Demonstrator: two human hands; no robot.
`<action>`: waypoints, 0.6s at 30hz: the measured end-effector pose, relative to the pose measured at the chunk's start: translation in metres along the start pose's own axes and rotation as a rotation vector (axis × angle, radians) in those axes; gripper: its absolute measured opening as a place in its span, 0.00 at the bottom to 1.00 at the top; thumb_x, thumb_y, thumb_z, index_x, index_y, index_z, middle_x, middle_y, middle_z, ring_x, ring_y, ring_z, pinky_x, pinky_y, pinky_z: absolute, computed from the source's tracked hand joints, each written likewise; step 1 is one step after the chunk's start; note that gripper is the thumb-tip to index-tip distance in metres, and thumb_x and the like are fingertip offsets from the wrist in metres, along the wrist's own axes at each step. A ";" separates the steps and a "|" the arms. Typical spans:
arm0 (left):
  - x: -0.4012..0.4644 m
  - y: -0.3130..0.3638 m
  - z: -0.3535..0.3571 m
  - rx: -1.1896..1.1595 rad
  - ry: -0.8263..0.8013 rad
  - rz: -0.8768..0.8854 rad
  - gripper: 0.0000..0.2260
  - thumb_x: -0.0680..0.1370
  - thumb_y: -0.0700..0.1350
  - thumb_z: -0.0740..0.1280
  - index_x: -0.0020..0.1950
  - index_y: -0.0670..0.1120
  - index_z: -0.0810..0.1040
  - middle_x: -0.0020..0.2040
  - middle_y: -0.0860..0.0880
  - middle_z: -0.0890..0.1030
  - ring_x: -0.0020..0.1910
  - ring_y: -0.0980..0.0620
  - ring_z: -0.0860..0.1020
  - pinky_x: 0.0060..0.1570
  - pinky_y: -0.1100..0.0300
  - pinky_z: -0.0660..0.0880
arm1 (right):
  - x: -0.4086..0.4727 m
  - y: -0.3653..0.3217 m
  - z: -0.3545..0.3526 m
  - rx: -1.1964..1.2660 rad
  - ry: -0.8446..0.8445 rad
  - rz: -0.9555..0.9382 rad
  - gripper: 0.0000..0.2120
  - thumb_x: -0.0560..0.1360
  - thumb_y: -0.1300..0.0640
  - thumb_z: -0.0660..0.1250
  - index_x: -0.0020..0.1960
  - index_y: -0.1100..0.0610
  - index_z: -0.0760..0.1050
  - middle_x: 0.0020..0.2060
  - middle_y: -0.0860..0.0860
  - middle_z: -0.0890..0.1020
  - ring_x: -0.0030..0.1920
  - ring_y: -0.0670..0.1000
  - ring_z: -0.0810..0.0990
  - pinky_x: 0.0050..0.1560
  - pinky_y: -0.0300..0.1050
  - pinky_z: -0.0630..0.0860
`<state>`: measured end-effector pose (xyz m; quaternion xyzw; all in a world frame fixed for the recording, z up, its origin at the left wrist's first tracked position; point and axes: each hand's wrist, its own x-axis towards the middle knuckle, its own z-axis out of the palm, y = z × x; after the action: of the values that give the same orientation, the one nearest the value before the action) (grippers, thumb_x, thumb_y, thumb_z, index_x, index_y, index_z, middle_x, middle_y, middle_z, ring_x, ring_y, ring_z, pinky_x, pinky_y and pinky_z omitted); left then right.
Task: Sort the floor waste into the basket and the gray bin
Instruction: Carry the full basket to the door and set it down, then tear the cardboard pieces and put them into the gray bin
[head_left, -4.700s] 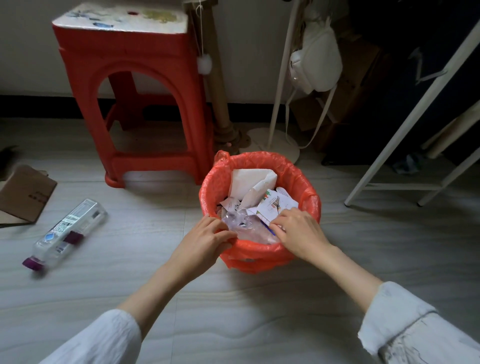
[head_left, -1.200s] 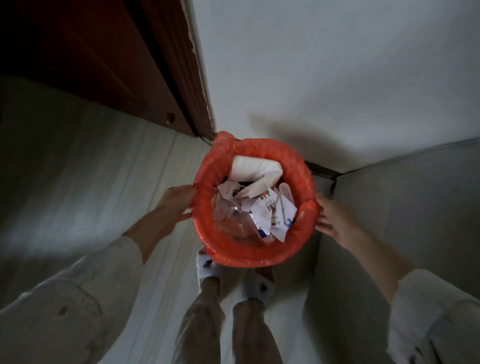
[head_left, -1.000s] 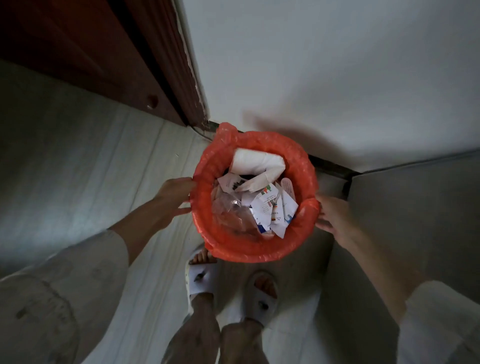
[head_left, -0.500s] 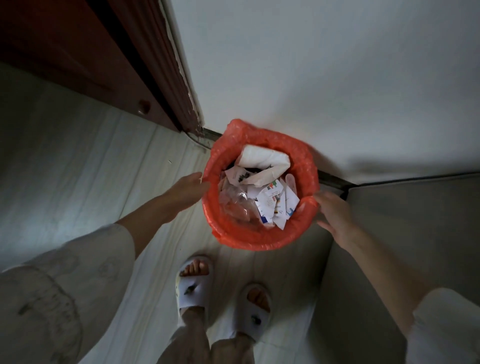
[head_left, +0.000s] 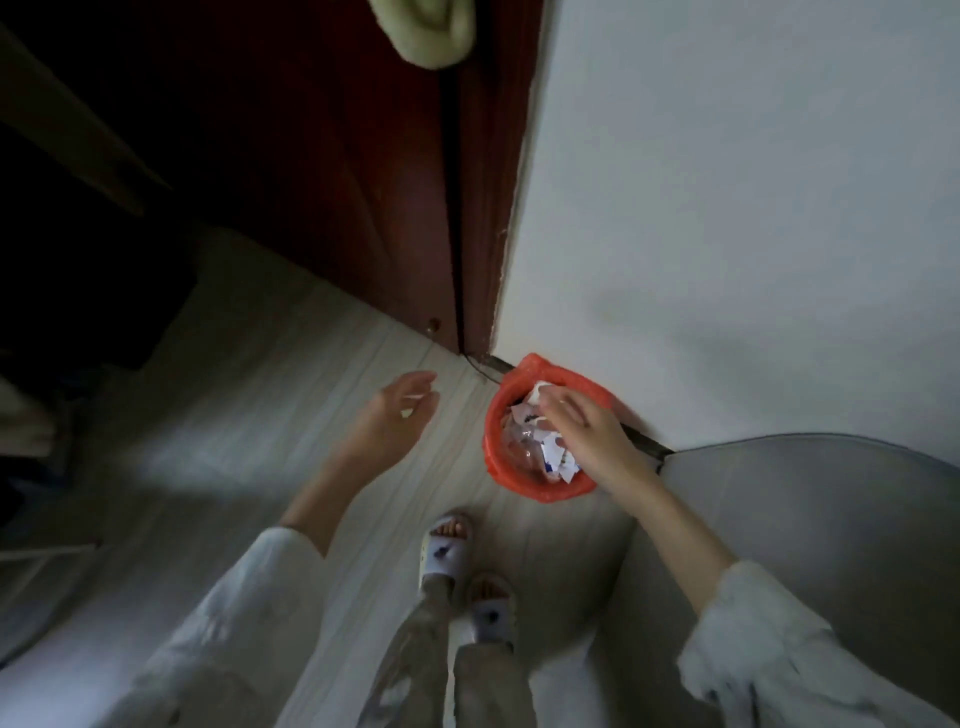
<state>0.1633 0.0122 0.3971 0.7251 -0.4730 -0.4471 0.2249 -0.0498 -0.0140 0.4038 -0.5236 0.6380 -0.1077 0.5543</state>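
- Basket (head_left: 540, 486), lined with an orange bag, stands on the pale floor (head_left: 260, 415) against the white wall (head_left: 727, 208), beside a dark red door (head_left: 363, 182).
- Contents: torn paper scraps (head_left: 558, 460), white paper at the far side, clear plastic wrap (head_left: 519, 447).
- Right hand (head_left: 587, 431) is over the basket, fingers relaxed, holding nothing; whether it touches the paper, cannot tell.
- Left hand (head_left: 400, 415) hangs released above the floor, left of the basket, apart from it.
- Grey curved surface (head_left: 805, 519) lies just right of the basket.

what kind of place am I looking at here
Probably a room in a home: a pale plank floor, a dark red wooden door meeting a white wall, and a basket with an orange bag liner standing in the corner.
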 end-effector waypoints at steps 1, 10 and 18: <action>-0.024 0.007 -0.018 -0.025 0.050 0.008 0.14 0.79 0.39 0.61 0.64 0.40 0.73 0.57 0.44 0.78 0.54 0.48 0.77 0.45 0.74 0.68 | -0.021 -0.015 0.003 0.000 -0.022 -0.053 0.10 0.75 0.39 0.59 0.52 0.39 0.75 0.53 0.42 0.80 0.60 0.46 0.76 0.69 0.54 0.65; -0.221 0.000 -0.138 -0.253 0.407 -0.030 0.14 0.80 0.44 0.59 0.65 0.43 0.73 0.56 0.47 0.78 0.55 0.49 0.77 0.52 0.58 0.74 | -0.152 -0.155 0.069 -0.088 -0.234 -0.400 0.12 0.78 0.52 0.61 0.59 0.53 0.75 0.52 0.51 0.81 0.56 0.48 0.79 0.60 0.43 0.73; -0.430 -0.084 -0.214 -0.530 0.885 -0.159 0.06 0.79 0.49 0.62 0.53 0.55 0.76 0.52 0.48 0.82 0.52 0.52 0.80 0.54 0.53 0.75 | -0.282 -0.243 0.239 -0.316 -0.590 -0.707 0.14 0.78 0.57 0.61 0.62 0.59 0.74 0.53 0.54 0.80 0.54 0.50 0.79 0.54 0.39 0.73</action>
<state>0.3224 0.4106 0.6280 0.7964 -0.1469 -0.2180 0.5446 0.2338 0.2094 0.6594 -0.7942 0.2453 -0.0385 0.5546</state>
